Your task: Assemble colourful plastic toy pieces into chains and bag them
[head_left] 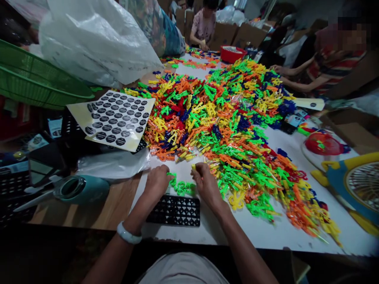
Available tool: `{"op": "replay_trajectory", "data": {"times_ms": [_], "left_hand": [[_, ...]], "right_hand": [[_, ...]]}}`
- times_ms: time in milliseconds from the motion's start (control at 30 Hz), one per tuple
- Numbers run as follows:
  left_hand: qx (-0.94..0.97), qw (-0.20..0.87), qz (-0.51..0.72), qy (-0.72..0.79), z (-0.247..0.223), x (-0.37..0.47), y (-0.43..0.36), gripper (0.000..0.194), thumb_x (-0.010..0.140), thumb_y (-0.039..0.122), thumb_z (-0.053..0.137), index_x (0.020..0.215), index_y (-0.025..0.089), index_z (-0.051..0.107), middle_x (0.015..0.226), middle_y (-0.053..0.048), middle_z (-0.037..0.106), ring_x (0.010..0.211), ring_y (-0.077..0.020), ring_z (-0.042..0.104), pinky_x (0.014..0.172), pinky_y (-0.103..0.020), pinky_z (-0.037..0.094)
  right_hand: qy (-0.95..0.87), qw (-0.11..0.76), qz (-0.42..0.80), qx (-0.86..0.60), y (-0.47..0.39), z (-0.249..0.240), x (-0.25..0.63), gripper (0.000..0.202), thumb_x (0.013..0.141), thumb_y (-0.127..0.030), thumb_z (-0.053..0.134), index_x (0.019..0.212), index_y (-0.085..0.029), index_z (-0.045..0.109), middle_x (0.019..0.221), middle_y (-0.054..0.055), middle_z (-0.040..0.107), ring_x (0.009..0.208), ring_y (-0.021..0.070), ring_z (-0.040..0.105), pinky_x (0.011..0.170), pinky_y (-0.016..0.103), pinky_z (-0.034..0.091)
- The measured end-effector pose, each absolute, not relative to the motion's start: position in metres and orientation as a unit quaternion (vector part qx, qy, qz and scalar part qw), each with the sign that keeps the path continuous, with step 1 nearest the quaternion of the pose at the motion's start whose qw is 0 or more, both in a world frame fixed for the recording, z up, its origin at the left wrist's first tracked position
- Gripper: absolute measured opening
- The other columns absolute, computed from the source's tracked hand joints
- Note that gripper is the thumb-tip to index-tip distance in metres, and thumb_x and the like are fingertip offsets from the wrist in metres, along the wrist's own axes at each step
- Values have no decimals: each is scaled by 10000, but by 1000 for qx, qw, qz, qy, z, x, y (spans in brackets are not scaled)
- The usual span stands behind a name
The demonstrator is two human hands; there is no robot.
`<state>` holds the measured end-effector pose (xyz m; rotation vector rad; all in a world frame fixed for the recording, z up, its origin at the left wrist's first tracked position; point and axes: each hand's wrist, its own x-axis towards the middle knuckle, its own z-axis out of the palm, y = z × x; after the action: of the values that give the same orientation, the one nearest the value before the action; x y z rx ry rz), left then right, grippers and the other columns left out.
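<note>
My left hand, with a pale bangle on its wrist, has its fingers closed on a green plastic piece. My right hand is pinched around a small yellow piece that shows at its fingertips. Between the hands, several green pieces lie on the white table surface. A black perforated tray sits just below them, nearest to me. Beyond both hands spreads a large heap of colourful plastic pieces, some in clear wrappers.
At the left are a sheet of black oval stickers, clear bags, a teal jar and a green basket. A fan stands right. Two people work across the table near a red basin.
</note>
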<state>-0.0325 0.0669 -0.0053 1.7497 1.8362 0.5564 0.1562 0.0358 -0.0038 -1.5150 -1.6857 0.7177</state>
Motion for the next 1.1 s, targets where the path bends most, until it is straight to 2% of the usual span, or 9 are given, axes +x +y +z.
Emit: {"op": "replay_trajectory", "data": {"times_ms": [100,267,400,467,533,733,967,1100], "left_hand": [[612,326,277,666,-9,-32,67,139,766,295,587,792,172,647,857,-74,649,933,-248,576,882,-379,422],[519,430,395,624,-12,-16,51,327,825,463,486,905,167,600,888,-40,652,837,-177,601,763,-292,483],[447,508,431,598,-11,-6,37,439,742,522,610,981,154,601,872,-38,658,798,-171,610,715,-287,489],[397,563,438,578,-9,-6,36,495,662,494,709,1007,147,629,854,-35,668,773,-167,606,707,-288,480],[366,590,451,561,-9,-8,36,478,631,445,752,994,149,658,875,-35,681,784,-161,601,742,-290,471],[381,540,491,567,-9,-3,33,367,723,396,698,1003,164,647,963,-38,685,856,-162,597,802,-297,468],[407,511,503,565,-3,6,22,307,784,367,644,1015,172,591,946,-39,668,885,-169,611,796,-294,475],[425,469,500,591,-1,7,20,287,808,361,619,1027,179,583,958,-45,663,907,-180,615,824,-311,473]], "right_hand": [[-644,378,363,-557,11,3,146,163,942,-336,471,1017,-214,550,907,24,631,788,157,592,712,261,451],[-624,396,409,-535,-1,-4,134,149,939,-308,480,1005,-210,571,870,9,622,737,138,575,682,244,455],[-656,406,357,-527,9,-9,140,144,931,-269,499,1013,-208,601,938,37,636,855,165,582,779,276,459],[-677,403,348,-507,11,-8,146,154,931,-253,502,1030,-214,613,975,43,645,924,174,583,837,288,452],[-663,410,354,-516,8,-5,151,155,930,-265,507,1028,-215,615,967,39,649,911,170,593,826,283,459],[-578,399,402,-587,-17,-5,147,166,893,-369,562,883,-205,584,716,-19,616,627,124,556,580,229,437],[-574,408,369,-607,-19,-8,140,141,889,-337,551,882,-201,585,791,6,662,710,141,603,658,245,467],[-532,422,417,-604,-17,-9,139,201,890,-401,547,857,-206,580,691,-16,624,572,120,565,543,232,444]]}}
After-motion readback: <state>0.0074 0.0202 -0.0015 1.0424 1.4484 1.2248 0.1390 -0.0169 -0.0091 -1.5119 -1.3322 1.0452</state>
